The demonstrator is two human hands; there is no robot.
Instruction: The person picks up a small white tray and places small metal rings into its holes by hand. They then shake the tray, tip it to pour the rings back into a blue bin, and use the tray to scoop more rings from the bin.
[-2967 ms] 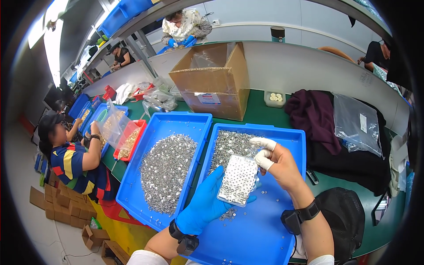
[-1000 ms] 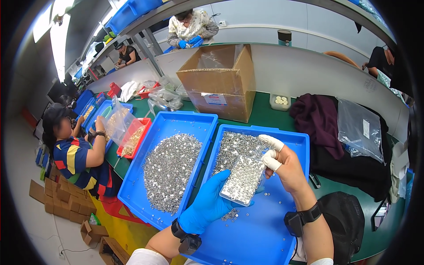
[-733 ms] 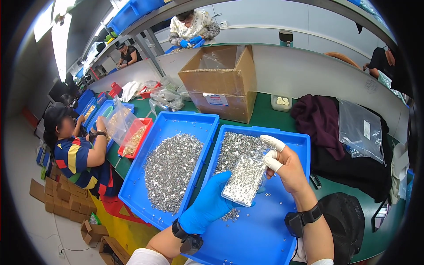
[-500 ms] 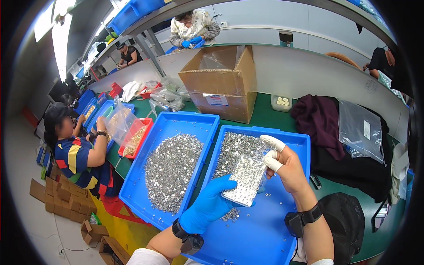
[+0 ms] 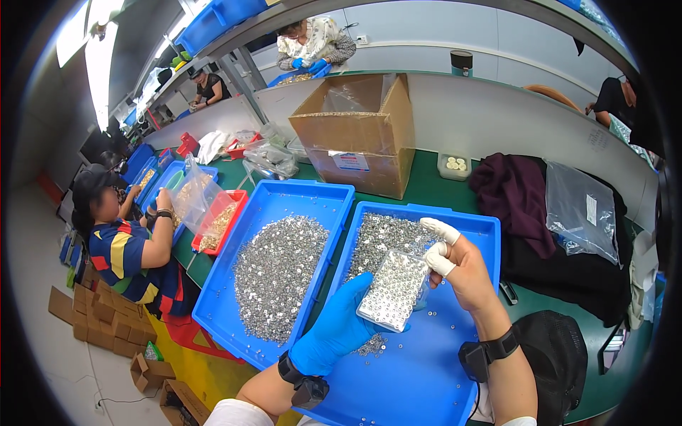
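A flat rectangular plate [image 5: 395, 291] covered with small shiny metal parts is held over the right blue tray [image 5: 433, 369]. My left hand [image 5: 339, 328], in a blue glove, supports the plate from below at its near left edge. My right hand [image 5: 462, 264], bare with white finger cots on thumb and two fingers, grips the plate's far right side. Beneath and beyond the plate lies a heap of small silver parts [image 5: 380, 238] in that tray. The left blue tray [image 5: 220, 312] holds a wider spread of the same silver parts [image 5: 277, 273].
An open cardboard box [image 5: 359, 131] stands behind the trays on the green table. Dark clothing [image 5: 518, 206] and a clear plastic bag [image 5: 579, 209] lie to the right. A seated person in a striped shirt [image 5: 124, 248] works at left; other people work at benches behind.
The plate has tilted and shifted slightly toward me over the right tray, with my left hand sliding further under its near edge. Both hands keep hold of it.
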